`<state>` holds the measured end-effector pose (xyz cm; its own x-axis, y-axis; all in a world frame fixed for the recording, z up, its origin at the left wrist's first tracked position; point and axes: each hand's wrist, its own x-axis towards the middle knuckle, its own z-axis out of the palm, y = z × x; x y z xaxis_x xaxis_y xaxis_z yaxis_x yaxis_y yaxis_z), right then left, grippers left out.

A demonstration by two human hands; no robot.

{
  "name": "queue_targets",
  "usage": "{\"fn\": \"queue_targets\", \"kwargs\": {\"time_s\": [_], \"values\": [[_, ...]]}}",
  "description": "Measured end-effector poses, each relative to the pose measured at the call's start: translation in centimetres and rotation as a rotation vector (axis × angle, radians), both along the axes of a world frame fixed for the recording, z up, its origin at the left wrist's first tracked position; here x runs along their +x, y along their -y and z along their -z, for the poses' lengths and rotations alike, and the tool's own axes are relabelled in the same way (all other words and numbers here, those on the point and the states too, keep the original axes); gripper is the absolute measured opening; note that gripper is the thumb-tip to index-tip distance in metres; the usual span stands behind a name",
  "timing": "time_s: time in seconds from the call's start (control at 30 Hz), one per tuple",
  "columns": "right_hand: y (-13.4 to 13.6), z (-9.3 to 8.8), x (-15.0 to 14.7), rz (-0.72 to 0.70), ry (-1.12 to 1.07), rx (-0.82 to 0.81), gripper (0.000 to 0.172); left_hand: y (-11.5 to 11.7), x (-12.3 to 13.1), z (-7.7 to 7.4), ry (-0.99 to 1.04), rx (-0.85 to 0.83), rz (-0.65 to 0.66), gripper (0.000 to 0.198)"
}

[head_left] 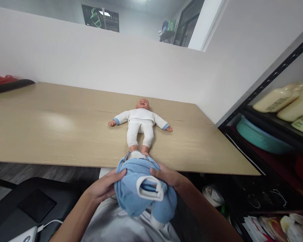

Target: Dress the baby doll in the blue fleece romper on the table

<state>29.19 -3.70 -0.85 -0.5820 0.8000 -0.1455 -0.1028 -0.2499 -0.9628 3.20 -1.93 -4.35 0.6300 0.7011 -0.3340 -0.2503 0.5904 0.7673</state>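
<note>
Head view: left hand [105,185] and right hand [168,175] both grip blue garment [130,193] at near edge of surface [65,137]; doll [141,116] in white lies face-up just beyond, arms spread, feet toward garment

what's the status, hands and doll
Left hand and right hand holding blue garment. Doll face up on table. Garment partly hides doll's feet; nothing seen blocking hands.

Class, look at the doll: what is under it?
The doll lies face up on the tan tabletop, visible around it. Whatever is directly beneath its back is covered and cannot be seen.
</note>
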Motion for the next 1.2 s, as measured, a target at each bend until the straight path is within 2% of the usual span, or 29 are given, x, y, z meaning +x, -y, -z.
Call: {"fn": "queue_targets", "kwargs": {"time_s": [0.07, 0.17, 0.2, 0.27, 0.37, 0.43, 0.53, 0.63, 0.7, 0.8, 0.87, 0.97, 1.07, 1.13, 1.2], "values": [[0.0, -0.4, 0.6, -0.119, 0.008, 0.045, 0.087, 0.3, 0.3, -0.4, -0.014, -0.04, 0.039, 0.072], [0.2, -0.7, 0.5, -0.082, -0.001, -0.019, 0.101, 0.9, 0.7, -0.5, -0.035, -0.039, 0.091, 0.076], [0.4, -0.7, 0.3, -0.026, -0.009, -0.059, 0.099, 1.1, 0.8, -0.4, -0.03, -0.024, 0.094, 0.079], [0.8, -0.5, -0.4, 0.089, -0.017, -0.123, 0.084, 1.4, 0.7, -0.1, 0.002, 0.048, 0.102, 0.089], [1.2, -0.1, -1.2, 0.149, -0.013, -0.18, 0.063, 1.7, 0.2, 0.0, 0.026, 0.194, 0.124, 0.1], [1.2, -0.2, -1.5, 0.138, -0.019, -0.18, 0.059, 1.8, -0.1, -0.5, -0.013, 0.247, 0.094, 0.094], [0.9, -0.8, -1.8, 0.14, -0.039, -0.125, 0.056, 1.9, 0.0, -1.6, -0.047, 0.253, -0.025, 0.085], [0.4, -1.9, -2.2, 0.115, -0.055, -0.04, 0.062, 1.8, 0.5, -2.4, 0.015, 0.149, -0.156, 0.08], [0.1, -2.5, -2.4, 0.086, -0.064, -0.024, 0.068, 1.5, 0.9, -2.7, 0.064, 0.085, -0.215, 0.067], [-0.2, -2.8, -2.5, 0.067, -0.053, -0.056, 0.066, 1.1, 1.2, -3.1, 0.1, 0.083, -0.237, 0.041], [-0.3, -2.6, -2.4, 0.032, -0.041, -0.034, 0.06, 1.0, 1.4, -3.4, 0.101, 0.103, -0.221, 0.033], [-0.4, -1.8, -2.2, 0.027, -0.045, -0.024, 0.056, 1.0, 1.7, -3.8, 0.012, 0.168, -0.217, 0.036], [-0.3, -1.3, -2.2, 0.152, -0.05, -0.121, 0.056, 1.1, 1.9, -4.4, -0.202, 0.327, -0.231, 0.042], [-0.4, -1.6, -2.7, 0.203, -0.02, -0.112, 0.057, 1.0, 1.8, -4.8, -0.337, 0.429, -0.235, 0.04], [-0.6, -2.6, -3.4, 0.252, 0.122, -0.008, 0.052, 0.5, 1.6, -5.2, -0.427, 0.513, -0.261, 0.041]]}}
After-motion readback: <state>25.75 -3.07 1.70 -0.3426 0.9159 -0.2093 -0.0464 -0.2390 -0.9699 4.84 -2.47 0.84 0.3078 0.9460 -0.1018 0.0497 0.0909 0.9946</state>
